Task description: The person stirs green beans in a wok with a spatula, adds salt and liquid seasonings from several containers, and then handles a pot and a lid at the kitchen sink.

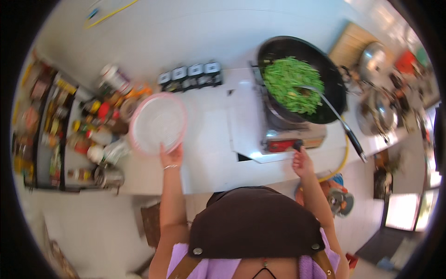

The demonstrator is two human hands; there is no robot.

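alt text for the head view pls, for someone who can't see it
Seen from above, a person at a white counter holds a pink-rimmed plate in the left hand while the right hand touches the knob of a stove. On it sits a black wok of green vegetables with a ladle.

Bottles [95,125] and spice jars [190,75] crowd the counter [209,158].

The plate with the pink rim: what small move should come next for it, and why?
Probably carry the plate rightward, over beside the wok. The left hand already grips its near edge and it looks empty, while the wok on the stove is full of chopped green vegetables with a ladle resting in them. The right hand is at the stove's front, seemingly on its knob.
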